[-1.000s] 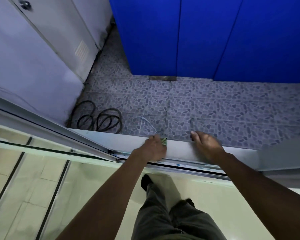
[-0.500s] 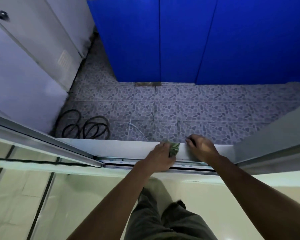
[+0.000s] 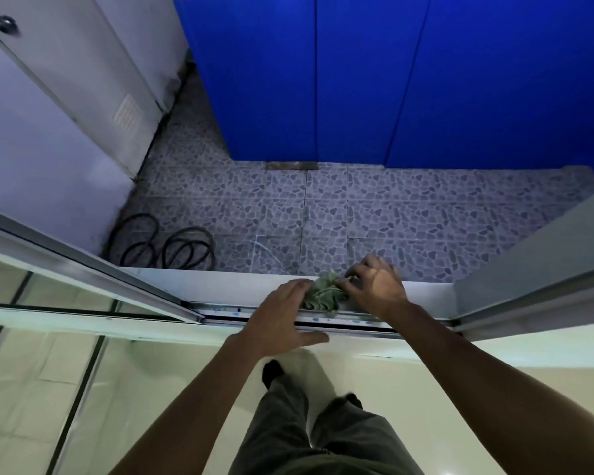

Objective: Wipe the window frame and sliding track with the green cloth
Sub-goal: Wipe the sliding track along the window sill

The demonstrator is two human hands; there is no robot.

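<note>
Head view: looking down over a window sill, both bare hands meeting at a bunched green cloth (image 3: 321, 296).
Cloth: crumpled on the white window frame (image 3: 220, 286) ledge, its near edge hanging just over the sliding track (image 3: 354, 322).
Left hand (image 3: 282, 317): laid flat and spread, fingertips on the cloth's left side, thumb stretched along the sill's inner edge; it presses rather than grasps.
Right hand (image 3: 374, 286): fingers curled and pinching the cloth's right side, so the cloth sits between the two hands (how tightly it is held I cannot tell, since the hand is blurred).
Beyond the grip: a patterned tile floor (image 3: 391, 217) well below the ledge, with coiled black hose (image 3: 172, 248) off to the left and blue panels (image 3: 357, 80) further out.
Left of the grip: the sliding glass sash (image 3: 93, 279) ends just beside the left hand.
Risk, cloth: it lies close to the outer edge; a hard outward stroke with a loose pinch could push it over onto the tiles below.
Risk, fingers: if the sash slides along the track it would likely meet the left hand first.
Risk, coverage: a balled cloth probably rides over the narrow track grooves and leaves the blue specks there.
Writing: none legible; no brand or label can be read anywhere.
</note>
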